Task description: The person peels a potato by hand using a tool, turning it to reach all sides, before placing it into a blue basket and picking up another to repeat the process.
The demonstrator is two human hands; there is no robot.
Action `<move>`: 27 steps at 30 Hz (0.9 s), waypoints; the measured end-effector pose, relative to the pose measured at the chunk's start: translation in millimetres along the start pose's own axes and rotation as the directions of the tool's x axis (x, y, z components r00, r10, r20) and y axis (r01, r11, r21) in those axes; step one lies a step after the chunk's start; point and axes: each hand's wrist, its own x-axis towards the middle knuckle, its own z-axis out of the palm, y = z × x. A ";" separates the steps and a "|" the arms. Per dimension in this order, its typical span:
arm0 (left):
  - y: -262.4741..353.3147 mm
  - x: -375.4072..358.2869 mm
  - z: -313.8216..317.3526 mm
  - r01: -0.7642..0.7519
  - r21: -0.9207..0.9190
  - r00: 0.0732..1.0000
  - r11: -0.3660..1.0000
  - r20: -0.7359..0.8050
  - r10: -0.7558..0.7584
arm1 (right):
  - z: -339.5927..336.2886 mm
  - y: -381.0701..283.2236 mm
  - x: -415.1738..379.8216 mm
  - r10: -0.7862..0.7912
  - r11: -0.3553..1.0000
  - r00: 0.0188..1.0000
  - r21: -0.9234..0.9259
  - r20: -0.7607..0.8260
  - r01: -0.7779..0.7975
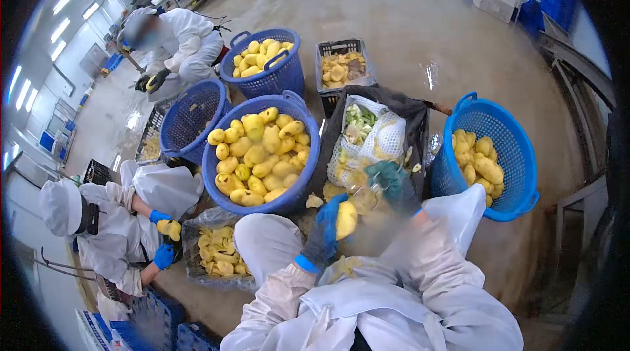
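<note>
My left hand (326,227), in a dark glove with a blue cuff, is closed around a yellow mango (346,220) above my lap. My right hand (386,179), in a green glove, is just beyond the mango with its fingers curled. Blur hides what those fingers hold, if anything. Under and beyond both hands is a crate lined with black plastic (419,111), holding white foam netting (387,134) and green and yellow scraps (358,123). A blue basket of unpeeled-looking mangoes (261,153) stands at my left. Paler yellow mangoes (482,162) lie in a brighter blue basket (523,160) at my right.
A co-worker (125,223) in blue gloves holds a yellow piece at left; another person (184,39) crouches farther back. Around them stand a full basket (279,78), a blue basket (191,114), a crate of scraps (343,68) and a lined crate of peelings (220,250).
</note>
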 end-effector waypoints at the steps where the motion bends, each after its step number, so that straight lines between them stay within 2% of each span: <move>1: 5.9 1.6 1.8 0.021 -0.039 1.000 0.999 0.011 -0.021 | 16.5 -1.1 -8.1 -0.080 0.996 0.994 -0.021 0.074 0.081; 2: 11.9 6.0 1.8 0.039 -0.075 0.999 0.996 0.025 -0.037 | 25.5 -3.2 -12.5 -0.161 0.985 0.976 -0.033 0.148 0.168; 3: 14.3 9.9 0.9 0.052 -0.106 0.998 0.993 0.041 -0.048 | 19.6 6.2 -8.7 -0.018 0.989 0.992 0.148 0.128 -0.001; 6: 5.6 5.6 -5.6 0.019 -0.036 0.996 0.999 0.091 -0.016 | -7.7 5.1 7.0 -0.044 0.999 0.997 0.027 -0.069 0.046; 7: 0.0 5.5 -5.6 -0.003 -0.039 0.996 0.999 0.087 0.007 | -8.9 5.8 2.8 0.098 0.970 0.988 0.232 -0.118 -0.069; 10: -6.9 2.2 5.5 -0.080 -0.035 0.996 0.996 0.028 0.081 | 20.8 8.7 -10.0 -0.117 0.989 0.987 -0.077 0.107 0.126; 11: -4.5 1.8 7.4 -0.119 -0.007 0.993 0.993 -0.006 0.119 | 17.1 16.2 -4.6 -0.202 0.967 0.964 -0.121 0.172 0.224; 12: 1.1 0.9 5.1 -0.153 0.025 0.987 0.988 -0.037 0.154 | 8.4 13.7 -1.4 -0.138 0.977 0.989 -0.155 0.056 0.145; 13: 3.8 6.2 -2.0 0.059 -0.101 0.994 0.993 0.097 -0.050 | -7.3 8.3 5.2 -0.078 0.981 0.995 -0.180 -0.056 0.067; 14: 3.5 8.8 -5.8 0.041 -0.088 0.996 0.995 0.078 -0.034 | -19.4 4.7 11.4 -0.025 0.981 0.985 -0.196 -0.169 -0.009; 15: 3.6 10.2 -7.6 0.027 -0.082 0.998 0.996 0.066 -0.021 | -19.7 7.0 15.7 0.152 0.949 0.976 0.297 -0.154 -0.101; 17: 5.0 7.1 -1.7 0.020 -0.113 0.999 0.993 0.047 -0.015 | 4.8 0.1 2.7 -0.114 0.991 0.993 0.071 0.029 0.112; 18: 4.5 10.5 0.9 0.010 -0.139 0.999 0.990 0.045 -0.004 | 19.8 -5.8 -2.6 -0.238 0.970 0.961 -0.024 0.139 0.243; 19: 3.3 14.1 1.7 -0.002 -0.162 0.999 0.987 0.043 0.009 | 22.3 13.9 -8.8 0.041 0.992 0.999 0.121 0.023 -0.044; 22: -1.5 7.7 -0.3 -0.022 -0.030 0.999 0.999 0.034 0.023 | -2.9 -3.6 9.0 -0.005 1.000 0.994 -0.021 -0.108 0.002; 23: -1.0 10.2 -4.6 -0.036 -0.003 0.998 0.999 0.043 0.036 | -6.7 -5.5 17.0 0.002 1.000 0.983 0.022 -0.182 0.002; 25: 4.4 5.8 -7.0 -0.042 0.032 0.997 0.999 0.060 0.040 | -3.1 0.4 7.9 0.083 0.984 0.996 0.159 -0.042 -0.076; 26: 3.0 5.7 -3.9 -0.016 -0.032 0.998 0.999 0.067 0.018 | 7.1 -3.5 4.8 0.113 0.968 0.993 0.220 0.033 -0.117; 27: 0.0 7.3 -1.4 0.006 -0.092 0.997 0.996 0.077 0.001 | 17.7 7.6 -0.6 -0.357 0.827 0.916 -0.395 0.180 0.400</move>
